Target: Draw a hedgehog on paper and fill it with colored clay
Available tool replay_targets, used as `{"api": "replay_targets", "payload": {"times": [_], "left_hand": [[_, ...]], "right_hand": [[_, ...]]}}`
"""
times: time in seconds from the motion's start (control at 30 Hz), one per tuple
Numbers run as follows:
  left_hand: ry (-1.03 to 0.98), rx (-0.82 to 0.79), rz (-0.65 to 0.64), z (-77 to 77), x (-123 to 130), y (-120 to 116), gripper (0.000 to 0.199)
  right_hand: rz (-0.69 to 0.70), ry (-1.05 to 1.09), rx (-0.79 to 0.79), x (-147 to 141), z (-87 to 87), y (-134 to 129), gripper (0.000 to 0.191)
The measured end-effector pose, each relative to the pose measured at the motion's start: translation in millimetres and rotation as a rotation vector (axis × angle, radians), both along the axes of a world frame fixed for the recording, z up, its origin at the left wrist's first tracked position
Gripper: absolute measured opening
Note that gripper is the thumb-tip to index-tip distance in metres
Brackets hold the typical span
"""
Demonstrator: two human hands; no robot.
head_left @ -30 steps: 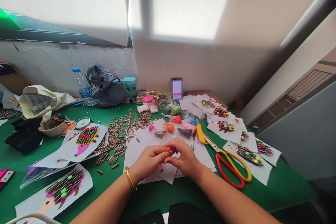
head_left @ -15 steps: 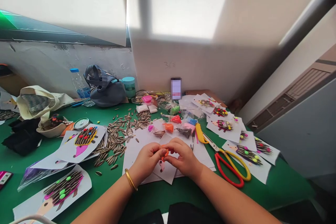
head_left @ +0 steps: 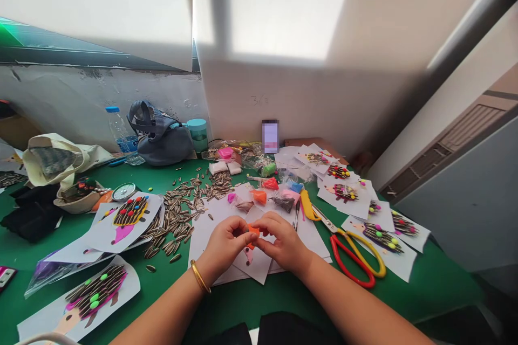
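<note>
My left hand (head_left: pixel 225 244) and my right hand (head_left: pixel 281 242) meet above the middle of the table, and their fingertips pinch a small lump of orange modelling clay (head_left: pixel 253 237). Beneath them lies a white paper cut-out (head_left: pixel 254 265) with a pink mark, on a stack of white paper (head_left: pixel 206 248). A gold bangle (head_left: pixel 199 276) circles my left wrist. Several small bags of coloured clay (head_left: pixel 261 197) lie just beyond my fingers. Striped sunflower seeds (head_left: pixel 178 213) are scattered to the left of my left hand.
Red-and-yellow-handled scissors (head_left: pixel 356 259) lie to the right of my right hand. Paper hedgehogs with seed spines (head_left: pixel 382 238) cover both sides of the green table top (head_left: pixel 429 285). A water bottle (head_left: pixel 119 130), grey bag (head_left: pixel 159 143) and phone (head_left: pixel 270 136) stand along the wall.
My hands stay together around the orange clay, with only slight finger movement. The whole view has drifted a little, so the table items sit slightly further left.
</note>
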State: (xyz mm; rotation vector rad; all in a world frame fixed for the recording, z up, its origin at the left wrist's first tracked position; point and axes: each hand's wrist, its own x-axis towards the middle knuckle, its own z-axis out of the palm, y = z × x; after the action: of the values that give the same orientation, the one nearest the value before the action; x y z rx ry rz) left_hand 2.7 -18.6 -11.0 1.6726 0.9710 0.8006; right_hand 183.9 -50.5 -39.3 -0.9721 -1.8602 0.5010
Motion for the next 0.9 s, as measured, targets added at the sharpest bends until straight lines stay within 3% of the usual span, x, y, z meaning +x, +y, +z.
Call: {"api": "replay_targets", "payload": {"times": [0.17,0.33,0.5,0.8,0.9], "left_hand": [[0.049,0.085,-0.054,-7.6,-1.7,2.4,0.036],[0.103,0.222,-0.028,-10.5,-3.0,2.6,0.045],[0.100,0.235,-0.026,-9.4,-2.1,1.8,0.023],[0.118,0.211,0.025,-11.6,-2.8,2.2,0.022],[0.119,0.235,-0.013,-12.4,-3.7,2.7,0.031]], "right_hand": [[-0.005,-0.014,-0.008,1.2,1.1,0.3,0.023],[-0.015,-0.012,-0.001,1.2,2.1,-0.4,0.024],[-0.022,-0.025,0.017,1.0,3.1,-0.5,0.023],[-0.023,-0.028,0.007,0.5,2.8,-0.8,0.024],[-0.028,-0.033,0.011,0.7,2.3,-0.7,0.024]]}}
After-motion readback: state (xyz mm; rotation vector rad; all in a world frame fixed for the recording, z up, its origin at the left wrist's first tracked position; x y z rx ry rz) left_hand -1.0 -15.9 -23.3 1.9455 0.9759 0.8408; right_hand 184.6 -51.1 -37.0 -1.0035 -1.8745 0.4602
